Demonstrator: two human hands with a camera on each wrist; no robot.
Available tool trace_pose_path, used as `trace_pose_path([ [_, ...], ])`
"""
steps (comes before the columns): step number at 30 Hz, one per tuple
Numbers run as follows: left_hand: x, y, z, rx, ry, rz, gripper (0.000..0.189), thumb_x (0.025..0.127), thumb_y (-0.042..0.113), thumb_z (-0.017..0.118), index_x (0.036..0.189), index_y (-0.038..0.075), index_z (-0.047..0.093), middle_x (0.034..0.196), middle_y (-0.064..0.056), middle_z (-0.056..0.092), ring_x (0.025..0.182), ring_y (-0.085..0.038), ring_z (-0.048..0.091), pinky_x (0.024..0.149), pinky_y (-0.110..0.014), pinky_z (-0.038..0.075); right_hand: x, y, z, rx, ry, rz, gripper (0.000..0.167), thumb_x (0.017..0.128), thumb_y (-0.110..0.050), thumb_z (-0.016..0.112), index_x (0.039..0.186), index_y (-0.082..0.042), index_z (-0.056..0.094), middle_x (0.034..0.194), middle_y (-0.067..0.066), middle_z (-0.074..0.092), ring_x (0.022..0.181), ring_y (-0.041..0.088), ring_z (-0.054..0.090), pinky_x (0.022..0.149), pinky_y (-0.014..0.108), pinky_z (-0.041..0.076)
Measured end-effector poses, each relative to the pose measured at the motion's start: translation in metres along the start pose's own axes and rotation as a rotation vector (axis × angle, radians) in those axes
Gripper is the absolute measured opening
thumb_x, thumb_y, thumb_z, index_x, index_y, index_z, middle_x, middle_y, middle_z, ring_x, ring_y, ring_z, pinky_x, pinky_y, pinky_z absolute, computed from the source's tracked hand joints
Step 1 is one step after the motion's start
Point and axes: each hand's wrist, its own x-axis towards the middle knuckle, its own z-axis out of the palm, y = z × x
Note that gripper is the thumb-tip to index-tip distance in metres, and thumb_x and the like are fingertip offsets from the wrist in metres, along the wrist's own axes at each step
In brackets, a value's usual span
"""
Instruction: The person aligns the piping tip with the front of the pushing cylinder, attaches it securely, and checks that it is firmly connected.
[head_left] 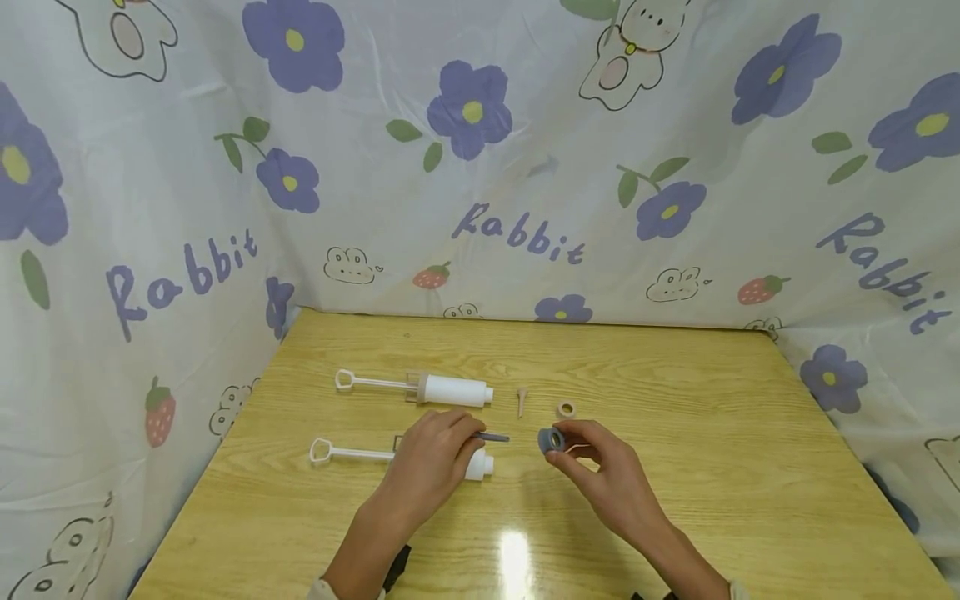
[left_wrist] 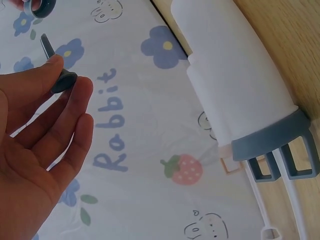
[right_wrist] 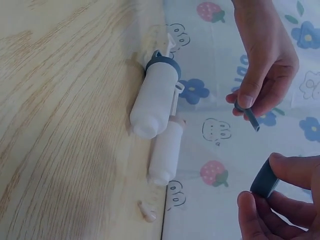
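Observation:
Between thumb and fingers, my left hand point(head_left: 429, 457) pinches a small blue-grey tapered nozzle point(head_left: 495, 437) by its wide end; its thin end points right in the head view. My right hand point(head_left: 613, 483) holds a blue-grey ring cap point(right_wrist: 264, 180) by its rim, its opening visible in the head view. The nozzle and cap are apart, both held above the table. Below my left hand lies a white syringe-like press point(left_wrist: 240, 70) with a blue-grey collar point(left_wrist: 272, 135), partly hidden by that hand in the head view.
A second white press point(head_left: 455, 391) with a beige collar lies farther back on the wooden table point(head_left: 675, 375). To its right are a beige nozzle point(head_left: 522, 402) and a beige ring cap point(head_left: 566, 410). A patterned curtain point(head_left: 375, 167) surrounds the table's back and sides.

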Motion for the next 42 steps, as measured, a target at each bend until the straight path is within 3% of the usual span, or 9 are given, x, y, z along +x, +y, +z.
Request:
trace_pose_path([
  [16,0.002,0.007,-0.005,0.031,0.019,0.021,0.009,0.087,0.014,0.083,0.094,0.013,0.077,0.091,0.005,0.075,0.078,-0.01,0.068,0.073,-0.029,0.056,0.0,-0.005,0.004,0.082,-0.008,0.034,0.035,0.094,-0.022,0.077,0.127,-0.016,0.069,0.118,0.001,0.071,0.104,0.012,0.071,0.094,0.024,0.058],
  [42,0.005,0.016,-0.003,0.039,0.042,0.06,0.011,0.087,0.016,0.084,0.094,0.013,0.077,0.092,0.004,0.075,0.08,-0.01,0.069,0.075,-0.03,0.057,0.0,-0.006,0.007,0.132,0.03,0.006,0.037,0.095,-0.021,0.076,0.13,-0.014,0.068,0.125,0.004,0.071,0.104,0.011,0.072,0.095,0.027,0.058],
])
